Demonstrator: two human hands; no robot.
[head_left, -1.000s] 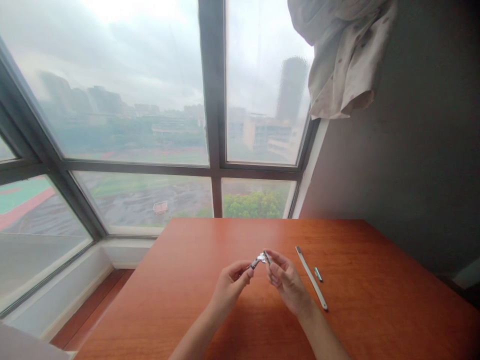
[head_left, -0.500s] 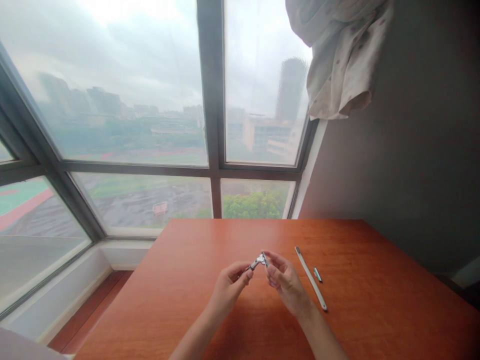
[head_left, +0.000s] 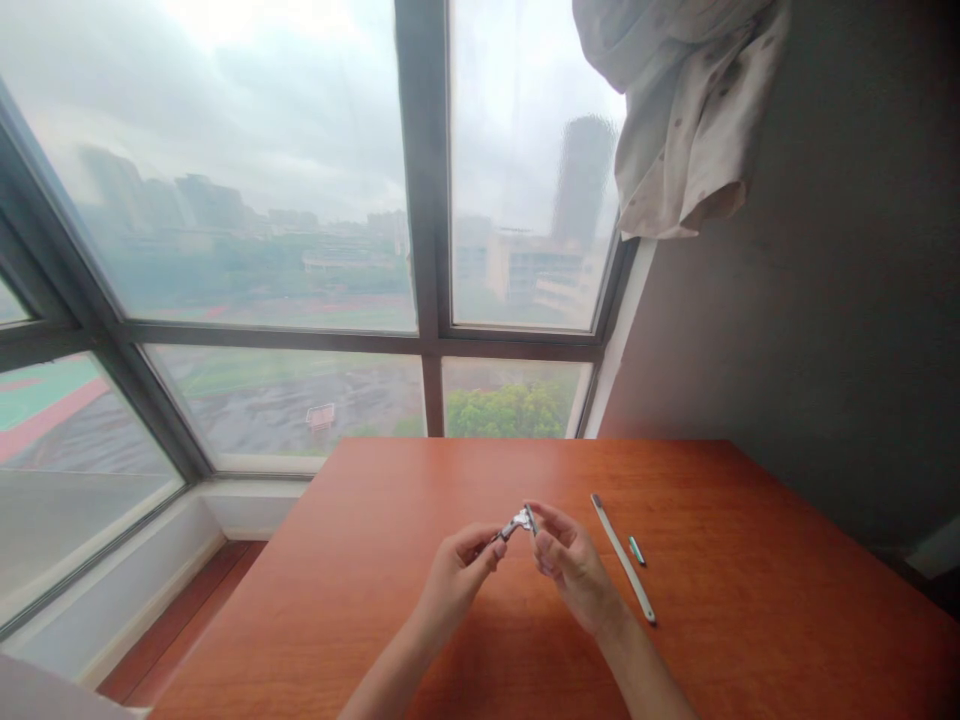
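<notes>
My left hand (head_left: 463,568) is closed, thumb against fingers, on the dark handle end of a small silver razor (head_left: 519,520). At the razor's head, my right hand (head_left: 568,556) pinches with thumb and forefinger. Both hands are raised over the table, and the fingers cover part of the razor. Right of my right hand lies a long, slim, pale stick with a dark tip, like a toothbrush (head_left: 622,556). Beside that, a short green and silver piece (head_left: 637,551), shaped like a razor cartridge, rests on the wood.
The reddish-brown table (head_left: 360,600) reaches back to large windows with a grey frame (head_left: 431,345). A pale curtain (head_left: 682,130) hangs bunched at the upper right. A dark wall (head_left: 810,330) stands on the right side.
</notes>
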